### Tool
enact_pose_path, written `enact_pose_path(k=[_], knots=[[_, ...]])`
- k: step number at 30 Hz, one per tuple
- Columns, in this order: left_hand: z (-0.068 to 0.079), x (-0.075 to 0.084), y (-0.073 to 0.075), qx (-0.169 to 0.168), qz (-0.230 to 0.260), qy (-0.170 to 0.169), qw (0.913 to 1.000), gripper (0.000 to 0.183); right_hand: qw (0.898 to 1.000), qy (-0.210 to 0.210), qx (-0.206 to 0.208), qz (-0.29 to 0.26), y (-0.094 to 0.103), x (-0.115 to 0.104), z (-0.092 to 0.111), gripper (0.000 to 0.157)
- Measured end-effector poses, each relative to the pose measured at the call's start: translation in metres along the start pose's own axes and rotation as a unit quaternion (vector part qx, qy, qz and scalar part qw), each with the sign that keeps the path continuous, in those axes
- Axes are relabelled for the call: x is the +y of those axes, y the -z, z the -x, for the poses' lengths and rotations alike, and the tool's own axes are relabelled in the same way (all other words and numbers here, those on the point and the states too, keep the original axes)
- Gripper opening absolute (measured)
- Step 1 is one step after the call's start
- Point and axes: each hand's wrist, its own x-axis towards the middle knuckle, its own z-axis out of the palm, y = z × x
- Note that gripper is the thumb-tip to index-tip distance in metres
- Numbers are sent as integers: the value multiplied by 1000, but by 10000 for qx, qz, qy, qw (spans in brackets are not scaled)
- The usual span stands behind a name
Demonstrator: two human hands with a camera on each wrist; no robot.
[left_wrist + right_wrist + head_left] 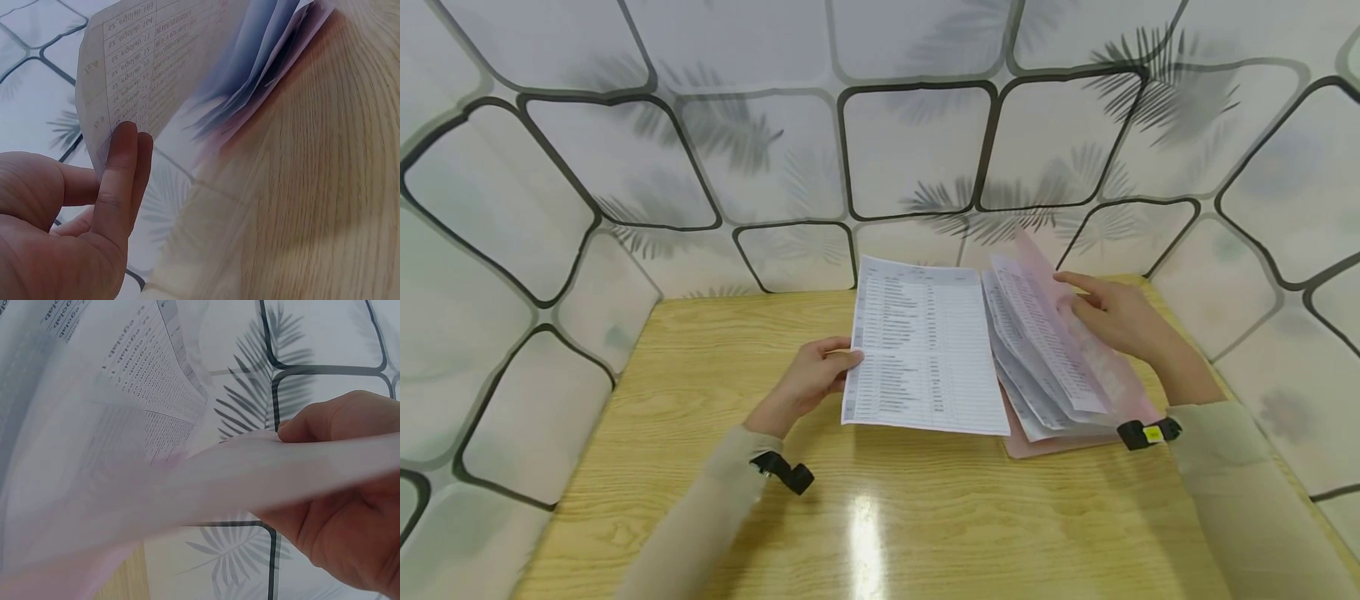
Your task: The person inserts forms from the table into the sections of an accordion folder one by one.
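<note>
My left hand point(814, 375) pinches the left edge of a white sheet of paper point(925, 350) printed with a table, thumb on the front and fingers behind. In the left wrist view, the print shows through the back of the sheet point(156, 56). To its right, a translucent pink folder point(1120, 379) stands partly open with several printed sheets point(1045, 358) fanned inside. My right hand point(1112, 317) holds the folder's raised cover near its upper right edge. In the right wrist view, the cover point(206, 494) runs between thumb and fingers.
Everything is on a light wooden table point(730, 342). Patterned white panels point(917, 150) with dark outlines and leaf prints rise behind it and at both sides. A black strap sits on the left wrist point(782, 471) and another on the right wrist point(1150, 433).
</note>
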Motion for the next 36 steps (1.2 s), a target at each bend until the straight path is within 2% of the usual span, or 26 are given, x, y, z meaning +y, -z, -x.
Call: enact_pose_path(k=[9, 26, 36], knots=[[-5, 2, -9, -85, 111, -48, 9999, 40, 10000, -39, -18, -3, 0, -2, 0, 45], [-12, 11, -21, 99, -89, -182, 9997, 38, 10000, -41, 0, -37, 0, -1, 0, 46], [-14, 19, -33, 100, 148, -136, 9997, 39, 10000, -8, -26, -14, 0, -3, 0, 46]])
